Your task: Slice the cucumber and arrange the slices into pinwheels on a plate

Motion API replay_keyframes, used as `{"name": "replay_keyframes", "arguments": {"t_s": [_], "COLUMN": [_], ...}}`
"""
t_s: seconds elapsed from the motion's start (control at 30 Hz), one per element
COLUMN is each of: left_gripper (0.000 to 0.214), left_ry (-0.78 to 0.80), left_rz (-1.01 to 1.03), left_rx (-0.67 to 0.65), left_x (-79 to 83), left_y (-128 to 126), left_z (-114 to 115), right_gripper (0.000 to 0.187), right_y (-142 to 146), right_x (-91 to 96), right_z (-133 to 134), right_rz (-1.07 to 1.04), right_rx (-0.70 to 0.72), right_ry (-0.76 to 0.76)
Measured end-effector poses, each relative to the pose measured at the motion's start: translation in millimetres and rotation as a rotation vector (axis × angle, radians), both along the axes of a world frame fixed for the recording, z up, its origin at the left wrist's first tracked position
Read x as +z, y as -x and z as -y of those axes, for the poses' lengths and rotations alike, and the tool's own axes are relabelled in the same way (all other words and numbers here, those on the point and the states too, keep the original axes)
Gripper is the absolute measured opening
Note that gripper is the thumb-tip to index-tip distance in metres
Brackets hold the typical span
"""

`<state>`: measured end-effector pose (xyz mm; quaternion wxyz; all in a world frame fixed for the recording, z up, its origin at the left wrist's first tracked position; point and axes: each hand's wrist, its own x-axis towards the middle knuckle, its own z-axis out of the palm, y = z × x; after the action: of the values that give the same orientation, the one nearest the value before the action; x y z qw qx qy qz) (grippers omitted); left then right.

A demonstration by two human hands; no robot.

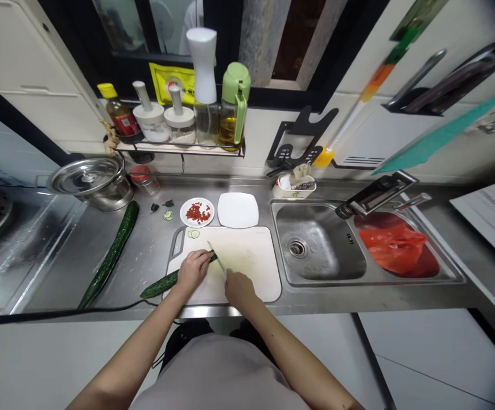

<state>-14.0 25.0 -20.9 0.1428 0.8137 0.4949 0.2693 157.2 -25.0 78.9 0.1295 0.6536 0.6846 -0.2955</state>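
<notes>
Shirt (222, 373): facing board (258, 273).
Left hand (193, 271): round cucumber (160, 285), likely steadying it.
Right hand (239, 289): holding knife (221, 264) at its end.

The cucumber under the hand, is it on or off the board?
Partly on: the cucumber pokes out past the left edge of the board.

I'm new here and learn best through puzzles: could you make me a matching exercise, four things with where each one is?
Things:
1. Knife
2. Cucumber on the cutting board
3. Small red pieces
4. Red plastic bag

Places:
A. On a round white plate
B. In the sink
C. In the right hand
D. Under the left hand

Pairs: 1-C, 2-D, 3-A, 4-B.
</notes>
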Motion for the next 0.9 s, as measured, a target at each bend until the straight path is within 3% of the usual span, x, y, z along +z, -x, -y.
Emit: {"name": "replay_keyframes", "arguments": {"t_s": [0.23, 0.47, 0.9], "left_gripper": [0.024, 0.024, 0.025], "left_ry": [0.004, 0.019, 0.016], "left_rz": [0.007, 0.027, 0.026], "left_rx": [-0.002, -0.001, 0.006], "left_x": [0.6, -3.1, 0.3], "left_y": [-0.5, -0.4, -0.4], "left_z": [-1.0, -1.4, 0.1], "right_gripper": [0.031, 0.030, 0.029], "right_y": [2.6, -3.1, 8.3], "right_x": [-9.2, -4.5, -13.9], "right_z": [-5.2, 4.5, -9.2], "right_rz": [-0.001, 0.018, 0.013], "right_rx": [-0.004, 0.008, -0.006], "right_ry": [-0.008, 0.016, -0.010]}}
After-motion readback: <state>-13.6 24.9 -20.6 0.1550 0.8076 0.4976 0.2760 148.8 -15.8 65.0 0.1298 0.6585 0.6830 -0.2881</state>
